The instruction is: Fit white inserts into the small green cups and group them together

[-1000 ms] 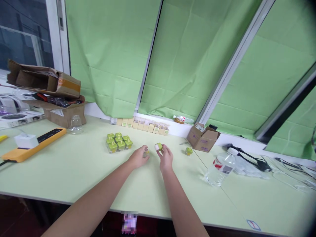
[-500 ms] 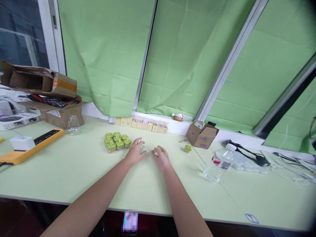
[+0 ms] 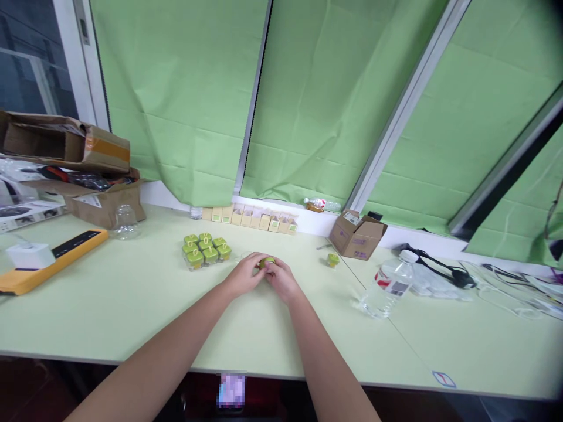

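Note:
My left hand [image 3: 245, 275] and my right hand [image 3: 282, 279] meet over the middle of the table, fingers closed around one small container. Its green lid [image 3: 267, 262] shows between the fingertips; the clear body is mostly hidden by the hands. To the left stands a tight group of small clear containers with green lids [image 3: 210, 253], each lid carrying a paler loop. One more green-lidded container [image 3: 333, 259] sits apart, to the right of my hands.
A row of small tan boxes [image 3: 250, 218] lines the window side. An open cardboard box [image 3: 358, 235] and a water bottle [image 3: 389, 286] stand to the right, with cables beyond. At left lie an orange power strip [image 3: 70, 252], a clear jar [image 3: 125, 223] and stacked cartons [image 3: 105, 199].
My right hand has moved left with the green lid and now meets my left hand. Before, they were apart, with my left fingers around a small clear container. The view has shifted slightly.

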### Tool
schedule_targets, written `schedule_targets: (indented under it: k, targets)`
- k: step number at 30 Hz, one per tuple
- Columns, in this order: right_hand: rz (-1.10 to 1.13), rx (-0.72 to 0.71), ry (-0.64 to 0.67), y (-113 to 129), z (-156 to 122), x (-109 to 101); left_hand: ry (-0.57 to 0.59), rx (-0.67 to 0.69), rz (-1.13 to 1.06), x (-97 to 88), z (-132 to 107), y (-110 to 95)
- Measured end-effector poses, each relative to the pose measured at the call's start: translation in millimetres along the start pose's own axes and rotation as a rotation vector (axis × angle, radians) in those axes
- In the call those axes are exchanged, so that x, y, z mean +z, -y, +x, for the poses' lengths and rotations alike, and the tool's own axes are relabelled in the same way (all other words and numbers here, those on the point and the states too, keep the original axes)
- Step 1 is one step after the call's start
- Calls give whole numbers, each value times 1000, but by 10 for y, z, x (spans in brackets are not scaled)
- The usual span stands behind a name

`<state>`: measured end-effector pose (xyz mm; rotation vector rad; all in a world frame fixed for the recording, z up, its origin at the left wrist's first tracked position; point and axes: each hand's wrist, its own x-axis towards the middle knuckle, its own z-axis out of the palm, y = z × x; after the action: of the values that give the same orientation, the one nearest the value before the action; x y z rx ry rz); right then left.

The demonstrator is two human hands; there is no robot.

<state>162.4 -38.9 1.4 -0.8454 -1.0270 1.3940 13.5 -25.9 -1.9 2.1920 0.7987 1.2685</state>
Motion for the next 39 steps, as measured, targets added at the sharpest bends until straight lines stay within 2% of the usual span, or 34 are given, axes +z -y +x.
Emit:
schedule_targets:
  k: [5,10,15,19,28,33,39]
  targets:
    - [78,82,-2,31,-2,-28,-41,6,3,10,11,16]
    - [-18,92,-18,30,-7,-69,-23,-11,-78,0,26,36]
    - [-31,144,23,18,-29,-84,-15,-71,-146,-5,5,76]
    - [-74,156,35,-6,-47,-68,19,-110,-93,19,-34,84]
    - [-205,148,54,-34,-27,-56,74,-59,4,9,-31,114]
    - [-307,109,96,-70,4,-113,77,-174,-139,14,-70,178]
    - [-261,166,79,-41,23,-123,162,-157,-237,34,-72,101]
